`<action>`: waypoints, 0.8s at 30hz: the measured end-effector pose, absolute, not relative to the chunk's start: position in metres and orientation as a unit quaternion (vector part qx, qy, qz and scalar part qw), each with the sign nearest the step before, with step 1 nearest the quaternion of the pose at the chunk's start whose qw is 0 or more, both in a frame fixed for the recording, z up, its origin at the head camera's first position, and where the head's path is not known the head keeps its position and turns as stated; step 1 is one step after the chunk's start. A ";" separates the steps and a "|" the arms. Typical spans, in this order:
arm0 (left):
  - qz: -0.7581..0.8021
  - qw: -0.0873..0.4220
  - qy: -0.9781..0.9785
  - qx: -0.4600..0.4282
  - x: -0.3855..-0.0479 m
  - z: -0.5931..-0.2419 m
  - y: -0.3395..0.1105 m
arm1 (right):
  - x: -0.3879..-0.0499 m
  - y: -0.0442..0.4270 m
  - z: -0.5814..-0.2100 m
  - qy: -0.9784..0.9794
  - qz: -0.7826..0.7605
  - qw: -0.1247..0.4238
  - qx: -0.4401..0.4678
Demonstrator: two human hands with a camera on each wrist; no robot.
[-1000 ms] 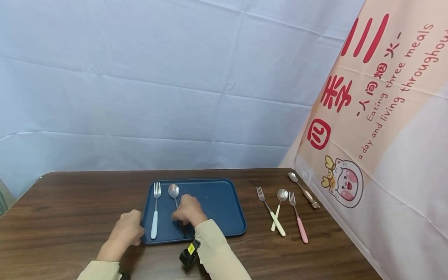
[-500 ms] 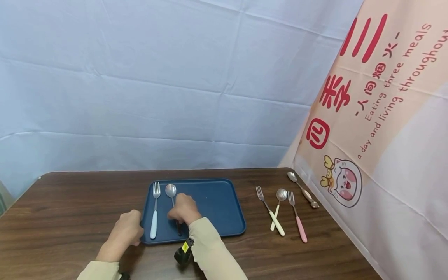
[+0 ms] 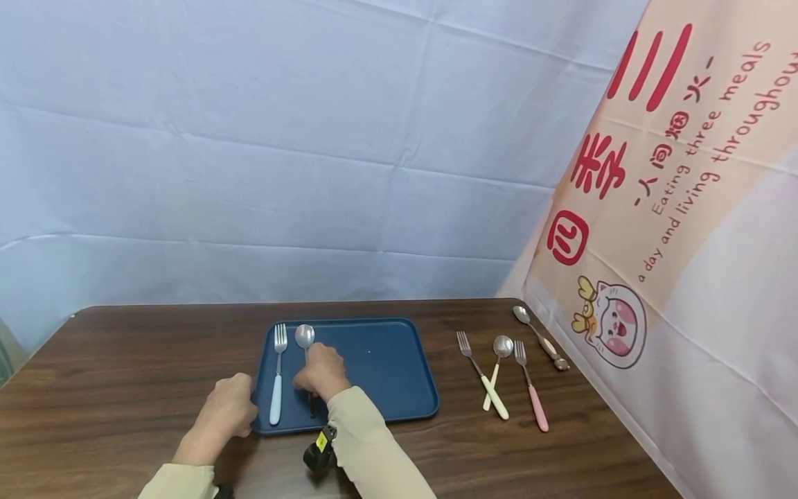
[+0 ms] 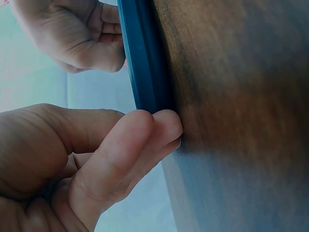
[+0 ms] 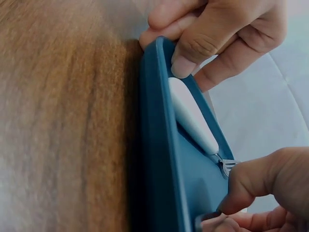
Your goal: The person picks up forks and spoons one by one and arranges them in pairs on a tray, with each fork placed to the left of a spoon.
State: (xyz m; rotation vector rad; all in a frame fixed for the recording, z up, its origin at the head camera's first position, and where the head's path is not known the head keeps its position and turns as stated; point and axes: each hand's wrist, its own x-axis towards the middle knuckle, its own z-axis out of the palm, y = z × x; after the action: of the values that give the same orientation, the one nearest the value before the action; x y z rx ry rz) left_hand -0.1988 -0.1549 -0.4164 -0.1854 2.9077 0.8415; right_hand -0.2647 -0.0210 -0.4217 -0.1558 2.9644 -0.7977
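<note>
Spoon (image 3: 305,336) at the left part of the tray (image 3: 386,374), beside the white fork (image 3: 277,385) — I see its handle pinched in the right hand (image 3: 323,371); whether it touches the tray I cannot tell. The left hand (image 3: 231,404) grips the tray's left rim, apart from the other. To the right on the table (image 3: 156,360), a cream fork (image 3: 485,382) crosses a cream spoon (image 3: 503,346) — a pink fork (image 3: 533,398) lies near.

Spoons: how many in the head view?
3: held spoon in the right hand, within the tray; cream spoon crossed with the cream fork; third spoon near the right edge of the table. None look hidden.
</note>
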 end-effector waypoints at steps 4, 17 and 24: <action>0.278 0.055 0.957 -0.058 -0.199 -0.416 -0.155 | -0.265 -0.023 -0.422 0.966 -0.252 0.031 -0.053; 0.275 0.055 0.958 -0.054 -0.199 -0.415 -0.155 | -0.263 -0.028 -0.422 0.962 -0.265 0.030 -0.054; 0.272 0.054 0.959 -0.052 -0.199 -0.415 -0.154 | -0.265 -0.028 -0.424 0.959 -0.277 0.035 -0.054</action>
State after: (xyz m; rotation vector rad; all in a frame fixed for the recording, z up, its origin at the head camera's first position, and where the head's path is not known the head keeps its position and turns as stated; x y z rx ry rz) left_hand -0.1989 -0.1544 -0.4146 -0.1592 2.9145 0.8277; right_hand -0.2645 -0.0278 -0.4237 -0.1660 2.9470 -0.8508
